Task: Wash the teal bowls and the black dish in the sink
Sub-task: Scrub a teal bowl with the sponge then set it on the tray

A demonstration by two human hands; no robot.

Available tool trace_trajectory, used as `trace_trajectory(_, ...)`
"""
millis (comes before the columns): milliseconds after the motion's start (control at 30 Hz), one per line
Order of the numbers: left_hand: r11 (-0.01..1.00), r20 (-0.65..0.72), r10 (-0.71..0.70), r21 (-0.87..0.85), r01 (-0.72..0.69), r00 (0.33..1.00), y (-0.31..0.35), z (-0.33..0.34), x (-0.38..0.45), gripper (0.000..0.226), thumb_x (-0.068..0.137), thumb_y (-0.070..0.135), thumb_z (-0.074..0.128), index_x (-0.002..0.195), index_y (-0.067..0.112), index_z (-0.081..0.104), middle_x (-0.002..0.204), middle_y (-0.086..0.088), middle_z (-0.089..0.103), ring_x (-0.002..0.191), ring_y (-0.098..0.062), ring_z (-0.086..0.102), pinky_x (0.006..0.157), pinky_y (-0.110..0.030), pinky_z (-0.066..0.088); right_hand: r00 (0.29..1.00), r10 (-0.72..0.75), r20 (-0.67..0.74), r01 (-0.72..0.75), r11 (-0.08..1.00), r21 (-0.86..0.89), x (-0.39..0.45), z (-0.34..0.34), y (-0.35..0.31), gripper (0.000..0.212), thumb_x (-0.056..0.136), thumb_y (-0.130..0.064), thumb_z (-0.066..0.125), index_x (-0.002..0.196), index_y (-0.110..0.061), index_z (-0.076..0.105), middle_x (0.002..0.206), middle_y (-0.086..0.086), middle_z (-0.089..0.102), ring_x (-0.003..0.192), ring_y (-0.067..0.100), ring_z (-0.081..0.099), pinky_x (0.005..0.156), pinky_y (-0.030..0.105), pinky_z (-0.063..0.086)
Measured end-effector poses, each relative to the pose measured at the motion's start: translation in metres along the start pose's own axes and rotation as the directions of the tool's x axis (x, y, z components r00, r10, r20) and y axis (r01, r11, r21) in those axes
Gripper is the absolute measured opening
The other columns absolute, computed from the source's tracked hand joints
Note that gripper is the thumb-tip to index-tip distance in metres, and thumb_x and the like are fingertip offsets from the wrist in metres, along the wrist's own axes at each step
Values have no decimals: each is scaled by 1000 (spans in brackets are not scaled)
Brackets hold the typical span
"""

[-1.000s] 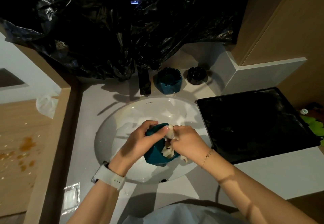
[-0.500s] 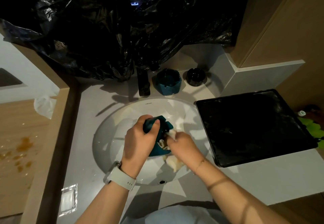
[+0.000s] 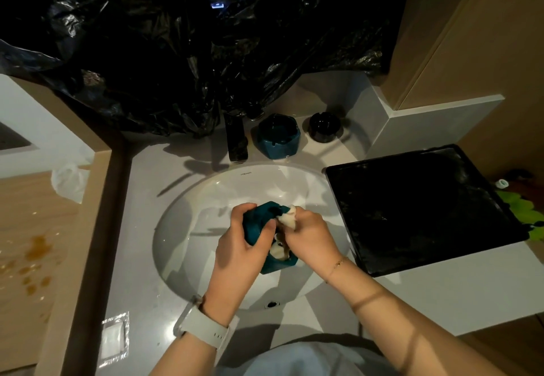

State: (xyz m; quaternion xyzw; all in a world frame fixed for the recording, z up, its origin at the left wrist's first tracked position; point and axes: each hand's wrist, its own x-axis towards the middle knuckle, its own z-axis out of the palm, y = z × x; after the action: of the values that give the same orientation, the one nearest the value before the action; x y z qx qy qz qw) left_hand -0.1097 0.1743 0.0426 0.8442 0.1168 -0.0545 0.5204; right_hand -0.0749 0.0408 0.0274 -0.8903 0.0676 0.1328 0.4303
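Over the sink [image 3: 188, 228], I've turned the teal bowl [image 3: 259, 225] in my gripping left hand [image 3: 241, 246] while my right hand [image 3: 309, 234], clutching the cloth [image 3: 290, 216], now scrubs its rim.

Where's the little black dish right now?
In the head view, the black dish sits on the counter behind the sink, just right of the second teal bowl.

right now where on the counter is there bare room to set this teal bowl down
Bare counter lies left of the sink, and a strip in front of the black tray. Behind the sink is crowded: faucet, second teal bowl, black dish.
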Motion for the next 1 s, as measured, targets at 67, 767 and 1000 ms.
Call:
trace_trajectory(67, 997, 112, -75, -23, 78, 991, 5, -13, 6, 37, 88, 50, 64, 116, 34, 46, 99, 12, 64, 91, -7, 64, 81, -28, 55, 999, -34, 12, 34, 999, -7, -1, 0, 0, 20, 91, -21, 56, 98, -5, 65, 94, 14, 70, 90, 29, 65, 79, 37, 54)
trace_trajectory(767, 993, -33, 70, 98, -67, 997, 12, 0, 6, 48, 86, 48, 65, 122, 25, 43, 88, 17, 61, 82, -6, 65, 66, -9, 48, 975, 221, -26, -200, 921, 334, -13, 9, 8, 19, 96, -17, 51, 94, -7, 66, 89, 8, 69, 87, 23, 65, 74, 26, 50)
trace_trajectory(1000, 979, 13, 94, 178, -95, 995, 15, -6, 16, 36, 94, 43, 57, 126, 27, 58, 109, 0, 69, 93, -13, 58, 82, -21, 48, 995, 60, -85, -61, 998, -6, -11, 8, 6, 19, 90, -11, 50, 98, -3, 65, 94, 16, 69, 89, 32, 63, 72, 28, 47)
